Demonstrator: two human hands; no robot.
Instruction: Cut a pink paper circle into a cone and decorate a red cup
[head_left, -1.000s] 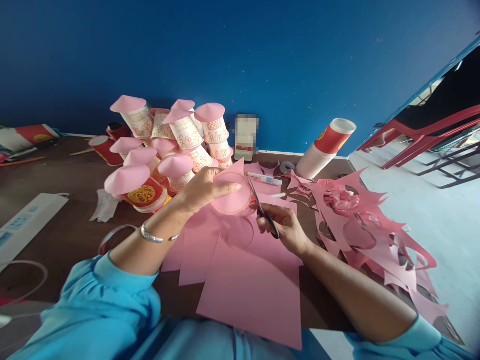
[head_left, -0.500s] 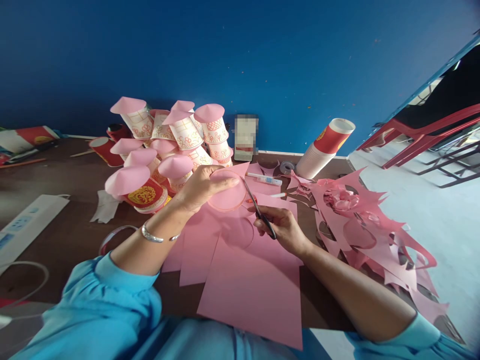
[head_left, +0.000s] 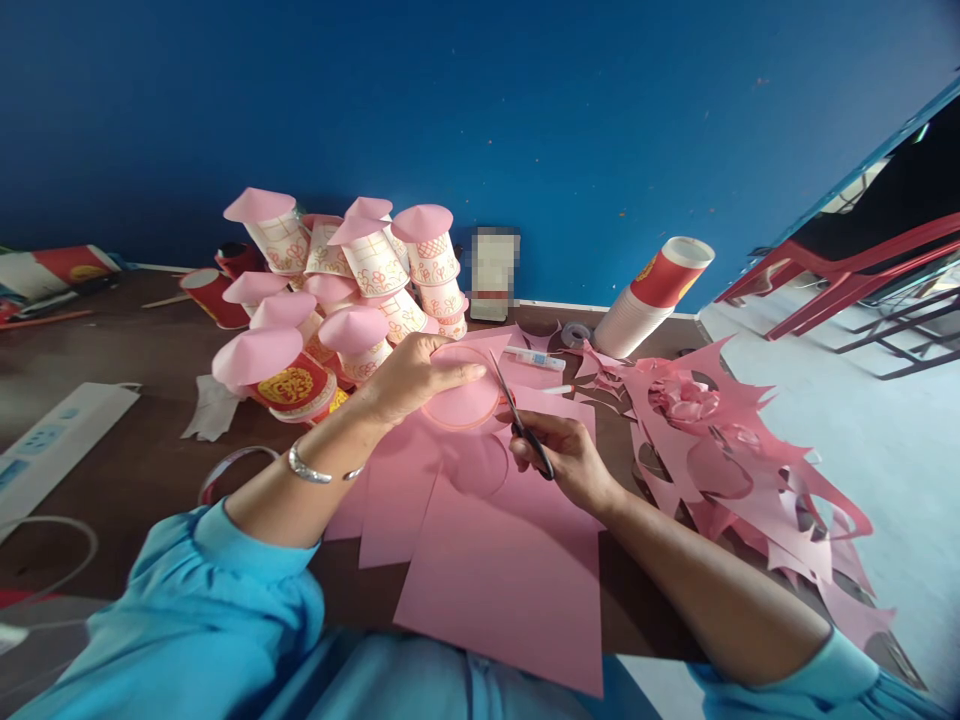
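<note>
From my remote seat, I see the brown worktop point(head_left: 646, 590) carrying overlapping pink sheets point(head_left: 517, 570) and, beyond to the left, cone-capped cups point(head_left: 366, 265). The left hand point(head_left: 416, 382) has its grip clamped on a pink paper piece point(head_left: 459, 405) above the sheets; the right hand point(head_left: 568, 452) grips scissors point(head_left: 528, 434) at its right edge.

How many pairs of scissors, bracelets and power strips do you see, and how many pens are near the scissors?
Pair of scissors: 1
Bracelet: 1
Power strip: 1
Farther pen and nearer pen: 2
Total: 5
</note>
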